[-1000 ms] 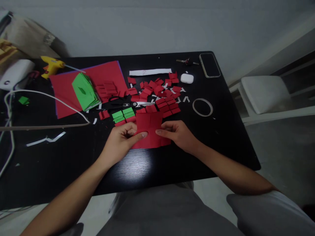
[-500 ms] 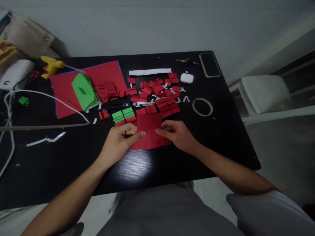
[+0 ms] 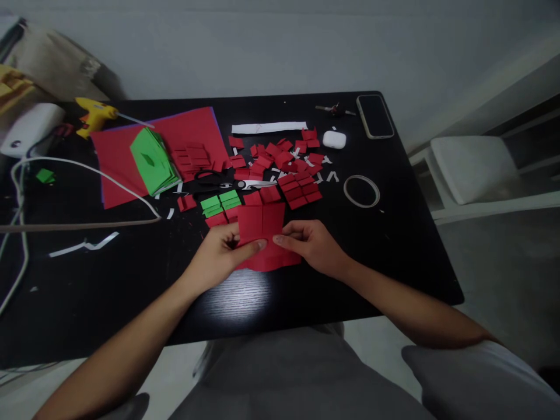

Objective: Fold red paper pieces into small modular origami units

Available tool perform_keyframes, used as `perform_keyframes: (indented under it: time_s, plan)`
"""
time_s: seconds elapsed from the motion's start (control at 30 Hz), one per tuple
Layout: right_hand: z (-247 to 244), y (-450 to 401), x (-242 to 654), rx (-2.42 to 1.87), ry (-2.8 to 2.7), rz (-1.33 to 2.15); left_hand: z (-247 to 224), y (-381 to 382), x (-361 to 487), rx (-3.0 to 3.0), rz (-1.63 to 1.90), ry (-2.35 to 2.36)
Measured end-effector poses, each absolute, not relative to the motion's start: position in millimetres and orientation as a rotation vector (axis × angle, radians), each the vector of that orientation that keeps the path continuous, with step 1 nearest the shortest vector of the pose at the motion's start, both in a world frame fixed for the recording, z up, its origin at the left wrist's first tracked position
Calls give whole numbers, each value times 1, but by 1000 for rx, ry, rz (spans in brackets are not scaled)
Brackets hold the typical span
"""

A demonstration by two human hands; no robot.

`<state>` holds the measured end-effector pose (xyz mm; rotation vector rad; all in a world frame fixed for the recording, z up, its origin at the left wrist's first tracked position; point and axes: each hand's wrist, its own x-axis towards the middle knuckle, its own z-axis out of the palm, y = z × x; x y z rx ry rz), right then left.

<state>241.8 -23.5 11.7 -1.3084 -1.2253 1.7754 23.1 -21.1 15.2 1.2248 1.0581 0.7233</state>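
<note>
Between my two hands is a piece of red paper (image 3: 261,220), creased down its middle and standing up at the far side. My left hand (image 3: 223,252) pinches its left side, thumb on top. On its right side my right hand (image 3: 312,244) grips it the same way, with the thumbs close together. The paper's near part spreads flat toward me, low over the black table (image 3: 184,318). Just beyond it lie folded red paper pieces (image 3: 300,189), folded green pieces (image 3: 221,201) and scissors (image 3: 245,185) with black handles.
At the left are a red sheet (image 3: 118,169), a stack of green paper (image 3: 153,166), a yellow glue gun (image 3: 94,116) and a white cable (image 3: 87,165). Rightward lie a white earbud case (image 3: 334,139), a ring (image 3: 361,191), keys (image 3: 336,109) and a phone (image 3: 375,116). A white chair (image 3: 472,166) stands beyond.
The red paper has shifted slightly left and toward me, and its upright part now shows a crease. Both hands keep hold, thumbs a little closer together. The view has moved slightly.
</note>
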Motion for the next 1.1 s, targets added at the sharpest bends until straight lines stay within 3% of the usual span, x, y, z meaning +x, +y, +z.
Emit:
perform_keyframes:
  time_s: [0.5,0.8,1.1]
  plan:
    - [6,-30,239,-1263,-1360,1629,16,-21,26,1364,801,1097]
    - [11,-45,247,-926,-1842,825,28,-26,12,1870,1048,879]
    - [19,-46,249,-921,-1843,964,30,-32,13,1943,1040,850]
